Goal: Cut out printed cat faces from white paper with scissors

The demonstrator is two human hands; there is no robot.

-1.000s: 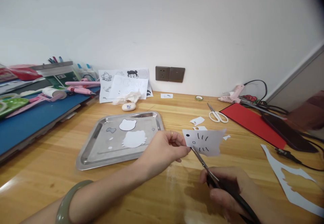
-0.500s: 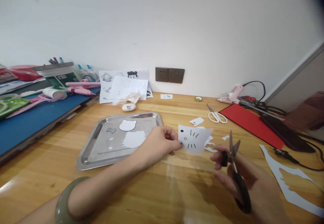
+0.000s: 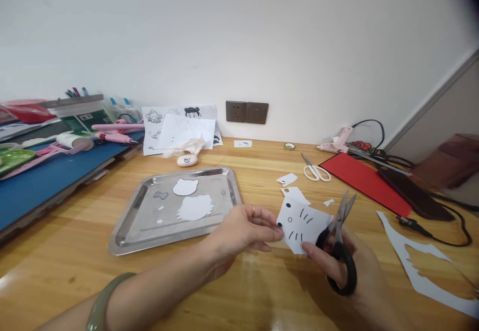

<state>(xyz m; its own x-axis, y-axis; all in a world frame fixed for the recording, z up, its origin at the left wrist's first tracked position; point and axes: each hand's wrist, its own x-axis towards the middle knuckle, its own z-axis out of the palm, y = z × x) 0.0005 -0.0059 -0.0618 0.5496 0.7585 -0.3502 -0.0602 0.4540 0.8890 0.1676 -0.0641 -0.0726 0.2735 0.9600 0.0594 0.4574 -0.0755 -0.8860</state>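
A white piece of paper [image 3: 299, 226] printed with black dots, a small ring and short whisker-like strokes is held up between my hands. My left hand [image 3: 254, 228] pinches its left edge with thumb and fingertips. In my right hand [image 3: 352, 266] are black-handled scissors [image 3: 342, 243], blades apart and pointing up, away from the paper. My right thumb also presses on the paper's lower right part. Just behind lie paper scraps [image 3: 295, 195]. To the left, a metal tray [image 3: 125, 228] holds a cat-head cutout [image 3: 185, 187], a whiskered white cutout [image 3: 195, 207], a grey bow [image 3: 160, 195] and small pieces.
White-handled scissors [image 3: 316, 172], a tape roll [image 3: 289, 147] and a red sheet [image 3: 362, 183] lie at the back right, near a pink glue gun [image 3: 335, 144] and cables. A cut paper frame [image 3: 406, 263] is far right. Printed sheets [image 3: 153, 131] lean against the wall.
My right hand has come left and its thumb now touches the paper, which has turned slightly and moved lower and to the right. My left hand has shifted right with it.
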